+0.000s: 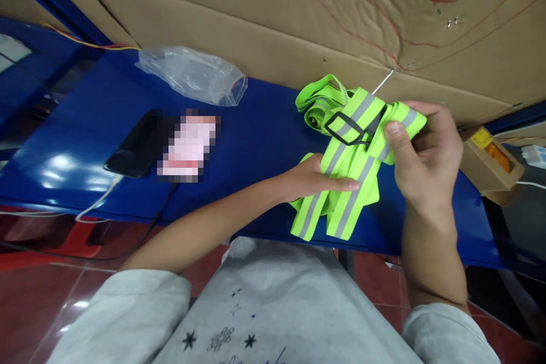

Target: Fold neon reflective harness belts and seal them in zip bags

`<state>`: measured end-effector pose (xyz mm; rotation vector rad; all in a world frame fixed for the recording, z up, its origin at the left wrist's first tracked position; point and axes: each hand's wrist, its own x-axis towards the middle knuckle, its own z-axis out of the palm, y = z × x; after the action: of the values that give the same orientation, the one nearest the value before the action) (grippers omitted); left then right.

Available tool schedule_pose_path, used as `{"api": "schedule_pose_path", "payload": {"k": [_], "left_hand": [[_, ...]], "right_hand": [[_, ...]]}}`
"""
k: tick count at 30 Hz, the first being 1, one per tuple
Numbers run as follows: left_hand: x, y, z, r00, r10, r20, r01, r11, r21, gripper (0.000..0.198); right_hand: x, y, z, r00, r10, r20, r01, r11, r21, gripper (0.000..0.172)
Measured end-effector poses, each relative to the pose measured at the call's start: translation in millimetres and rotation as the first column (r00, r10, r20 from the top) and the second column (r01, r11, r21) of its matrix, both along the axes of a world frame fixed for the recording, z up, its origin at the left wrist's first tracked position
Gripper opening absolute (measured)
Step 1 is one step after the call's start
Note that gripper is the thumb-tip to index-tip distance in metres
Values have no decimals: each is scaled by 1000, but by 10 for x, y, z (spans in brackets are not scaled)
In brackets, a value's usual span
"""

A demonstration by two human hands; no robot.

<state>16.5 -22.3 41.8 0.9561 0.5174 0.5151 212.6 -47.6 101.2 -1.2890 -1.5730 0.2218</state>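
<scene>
Where the blue table (264, 125) stretches away to my left, I see a black phone (132, 151) lying with a white cable (100, 199) running from its near end. Just beside it is a second device (190, 145), its bright screen blurred into blocks, so I cannot read it. Behind these, a crumpled clear plastic bag (191, 74) lies near the cardboard panel (239, 28).

Further right, over the table's front half, my left hand (315, 176) grasps the yellow-green strap (358, 170), one digit laid across the front of its folded lengths, the other fingers mostly hidden. Two ends with grey stripes hang below that grip, towards the grey shirt (277, 296). A rolled section (318, 114) sits behind, close to the panel, and the black buckle (336, 136) is tilted between my two hands with webbing passing through it. My right hand (430, 153) pinches a folded part of the same strap, thumb in front, fingers behind. At far right, near that hand, stands a cardboard box (482, 168) with something orange showing.
</scene>
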Motion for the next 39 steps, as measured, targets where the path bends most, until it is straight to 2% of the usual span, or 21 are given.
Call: {"api": "schedule_pose_path", "payload": {"k": [3,5,8,11,14,16,19,22,24,30,33,36,37,39], "left_hand": [[23,9,-54,986,142,-83,-131,984,123,51],[45,6,-79,964,208,-167,-171,963,210,47],[55,-11,-81,959,204,-196,-158,961,228,50],[39,-30,-63,978,163,-126,-130,963,235,38],[38,-56,-57,968,211,-136,-158,933,324,26],[62,-96,-57,968,233,-93,-198,938,283,25],[130,-181,-64,984,168,54,-171,982,77,41],[196,-238,-87,980,136,143,-120,986,-117,59],[218,-238,-109,977,142,157,-113,977,-180,63],[163,-169,-104,987,145,65,-139,986,-93,53],[144,-176,-82,990,105,93,-90,983,-157,55],[160,-212,-98,991,49,124,-19,973,-232,60],[168,-225,-112,993,55,109,-31,977,-213,59],[180,-243,-140,991,129,43,-125,988,-88,53]], "right_hand": [[26,-11,1,1000,-20,22,21,999,-27,33],[31,-21,-23,996,-53,67,54,998,-11,33],[24,-32,-75,986,-117,117,110,992,63,34],[-6,-42,-124,980,-126,152,107,986,131,36],[-67,-58,-157,976,-108,187,69,977,203,36],[-125,-65,-175,972,-108,209,46,958,283,37],[-217,-62,-205,970,-143,195,59,922,384,40],[-283,-53,-241,980,-164,115,106,911,397,36],[-295,-45,-255,985,-163,58,130,918,374,33],[-225,-17,-168,988,-148,-40,153,942,299,29],[-190,3,-117,986,-115,-117,141,958,249,26],[-157,27,-139,985,-102,-139,133,964,232,26],[-145,36,-165,985,-110,-132,138,964,229,27],[-123,56,-236,986,-121,-116,145,965,220,29]]}}
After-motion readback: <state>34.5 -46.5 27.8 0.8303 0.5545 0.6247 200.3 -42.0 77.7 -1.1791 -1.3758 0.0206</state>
